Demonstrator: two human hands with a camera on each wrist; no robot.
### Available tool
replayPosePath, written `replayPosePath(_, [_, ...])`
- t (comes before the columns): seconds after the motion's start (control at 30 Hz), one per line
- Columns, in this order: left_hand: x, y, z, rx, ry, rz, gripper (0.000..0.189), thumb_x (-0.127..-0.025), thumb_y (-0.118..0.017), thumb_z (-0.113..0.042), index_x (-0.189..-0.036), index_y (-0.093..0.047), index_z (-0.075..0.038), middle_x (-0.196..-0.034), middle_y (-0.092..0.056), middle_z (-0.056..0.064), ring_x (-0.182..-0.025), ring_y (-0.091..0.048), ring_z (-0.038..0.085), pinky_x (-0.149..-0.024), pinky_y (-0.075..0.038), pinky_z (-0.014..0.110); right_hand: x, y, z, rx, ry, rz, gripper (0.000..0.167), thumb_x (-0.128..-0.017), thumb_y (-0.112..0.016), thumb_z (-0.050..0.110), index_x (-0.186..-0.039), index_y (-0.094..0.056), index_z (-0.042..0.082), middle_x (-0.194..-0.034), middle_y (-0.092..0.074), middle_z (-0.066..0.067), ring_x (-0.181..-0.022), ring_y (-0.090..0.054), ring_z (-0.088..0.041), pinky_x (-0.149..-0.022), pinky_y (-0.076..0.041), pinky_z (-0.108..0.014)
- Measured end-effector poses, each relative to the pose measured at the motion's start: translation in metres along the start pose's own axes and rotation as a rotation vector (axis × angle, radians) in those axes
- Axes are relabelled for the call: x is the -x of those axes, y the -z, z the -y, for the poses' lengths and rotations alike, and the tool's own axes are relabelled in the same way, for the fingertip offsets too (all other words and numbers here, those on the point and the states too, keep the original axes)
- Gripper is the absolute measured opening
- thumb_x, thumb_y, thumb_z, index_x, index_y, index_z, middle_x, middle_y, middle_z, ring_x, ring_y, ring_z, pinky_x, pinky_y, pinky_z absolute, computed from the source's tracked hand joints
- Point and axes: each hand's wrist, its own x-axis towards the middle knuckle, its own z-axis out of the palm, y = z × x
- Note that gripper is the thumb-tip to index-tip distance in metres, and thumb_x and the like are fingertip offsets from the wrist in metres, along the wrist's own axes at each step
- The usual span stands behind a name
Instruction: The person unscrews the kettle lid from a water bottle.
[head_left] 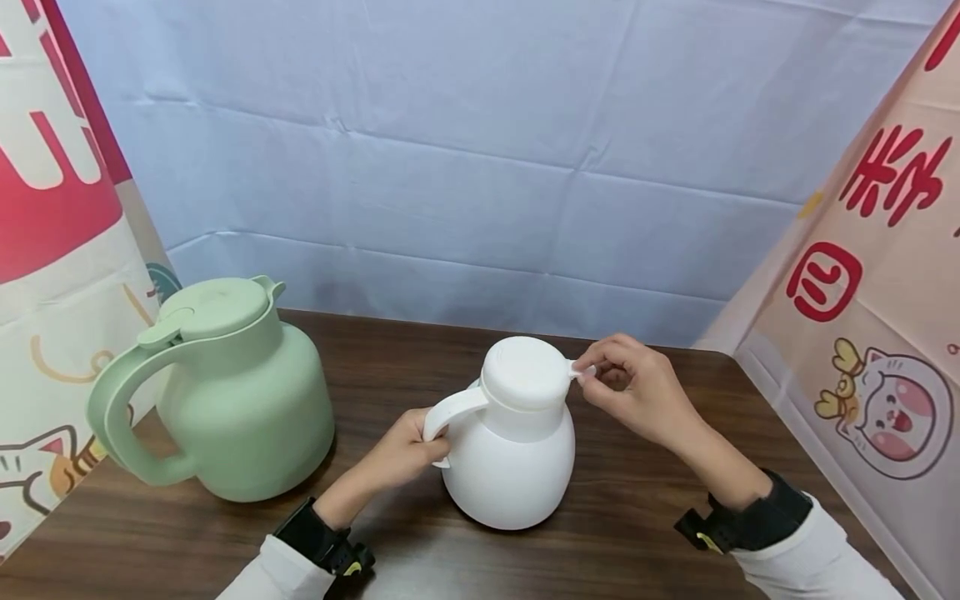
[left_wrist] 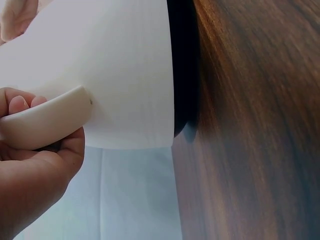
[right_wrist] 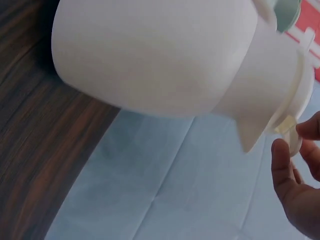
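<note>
Lid (head_left: 527, 372) on white jug (head_left: 517, 479), not yet lifted; left hand (head_left: 403, 452) grips left-side handle (head_left: 456, 407), right hand (head_left: 637, 385) pinches right-side tab (head_left: 573, 372).

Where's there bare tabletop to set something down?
Bare table: between green jug and white jug, toward the blue cloth; between the forearms, before the white jug; right of the right grip, up to the printed cloth. Crowded: the handle, held by the left grip; the lid tab, pinched by the right.

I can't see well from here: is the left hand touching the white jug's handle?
Touching: the left wrist view shows the left hand curled round the handle.
</note>
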Motion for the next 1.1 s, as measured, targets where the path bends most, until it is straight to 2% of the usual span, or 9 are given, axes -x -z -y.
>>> replayPosePath(0.2, [0.002,-0.002,-0.021,0.000,-0.016,-0.004,0.025,-0.075,-0.044,0.017,-0.064,-0.034,-0.003,-0.059,-0.025,-0.004,-0.053,-0.025,0.008,-0.050,-0.029,0.025,-0.004,0.003,-0.010,-0.082,-0.025,0.032,0.025,-0.074,-0.065,-0.013,-0.089,-0.069,0.007,-0.094,-0.061,-0.004,-0.074,-0.056,-0.011,-0.059,-0.049,-0.020])
replayPosePath(0.37, [0.002,-0.001,-0.024,-0.002,0.003,-0.001,0.026,-0.076,-0.044,0.017,-0.063,-0.033,-0.003,-0.059,-0.024,-0.004,-0.054,-0.026,0.009,-0.051,-0.030,0.025,-0.005,0.003,-0.010,-0.097,-0.033,0.048,0.024,-0.074,-0.065,-0.013,-0.089,-0.069,0.005,-0.095,-0.060,-0.005,-0.073,-0.056,-0.012,-0.059,-0.049,-0.020])
replayPosePath(0.47, [0.002,-0.001,-0.023,0.005,0.012,0.000,0.027,-0.077,-0.044,0.018,-0.063,-0.033,-0.003,-0.059,-0.024,-0.004,-0.054,-0.026,0.009,-0.052,-0.030,0.025,-0.008,0.006,-0.009,-0.067,-0.033,0.080,0.022,-0.075,-0.068,-0.009,-0.092,-0.068,0.006,-0.095,-0.060,-0.004,-0.074,-0.057,-0.013,-0.060,-0.049,-0.022])
replayPosePath(0.53, [0.002,-0.001,-0.023,0.009,0.008,0.004,0.027,-0.077,-0.044,0.017,-0.063,-0.033,-0.003,-0.058,-0.024,-0.004,-0.053,-0.025,0.009,-0.052,-0.030,0.025,-0.011,0.011,-0.007,-0.034,-0.036,0.134,0.027,-0.076,-0.071,-0.002,-0.100,-0.066,0.007,-0.100,-0.057,-0.004,-0.079,-0.057,-0.015,-0.064,-0.049,-0.027])
replayPosePath(0.67, [0.003,-0.001,-0.024,0.013,-0.002,0.003,0.028,-0.076,-0.043,0.018,-0.063,-0.032,-0.003,-0.058,-0.023,-0.005,-0.053,-0.023,0.009,-0.051,-0.029,0.025,-0.019,0.026,-0.003,0.005,-0.070,0.298,0.049,-0.077,-0.077,0.016,-0.121,-0.056,0.015,-0.115,-0.049,-0.003,-0.097,-0.055,-0.020,-0.076,-0.048,-0.039])
replayPosePath(0.8, [0.003,-0.002,-0.026,0.010,-0.006,-0.002,0.027,-0.075,-0.043,0.018,-0.063,-0.032,-0.003,-0.059,-0.024,-0.005,-0.054,-0.025,0.009,-0.052,-0.031,0.025,-0.025,0.038,-0.001,0.031,-0.092,0.438,0.061,-0.077,-0.076,0.029,-0.130,-0.049,0.020,-0.122,-0.046,-0.003,-0.105,-0.052,-0.023,-0.081,-0.046,-0.043])
replayPosePath(1.03, [0.002,-0.002,-0.022,-0.005,0.005,0.004,0.027,-0.077,-0.043,0.017,-0.064,-0.033,-0.004,-0.060,-0.026,-0.003,-0.056,-0.030,0.010,-0.054,-0.034,0.025,-0.031,0.042,0.001,0.078,-0.058,0.535,0.063,-0.075,-0.076,0.040,-0.130,-0.049,0.025,-0.117,-0.049,0.003,-0.101,-0.052,-0.018,-0.078,-0.044,-0.040])
replayPosePath(1.1, [0.001,-0.002,-0.015,-0.007,0.007,0.002,0.027,-0.077,-0.044,0.017,-0.064,-0.033,-0.004,-0.060,-0.026,-0.003,-0.057,-0.031,0.010,-0.054,-0.034,0.026,-0.034,0.041,0.001,0.084,-0.047,0.558,0.065,-0.075,-0.076,0.040,-0.131,-0.049,0.023,-0.116,-0.050,0.002,-0.100,-0.051,-0.017,-0.077,-0.044,-0.040])
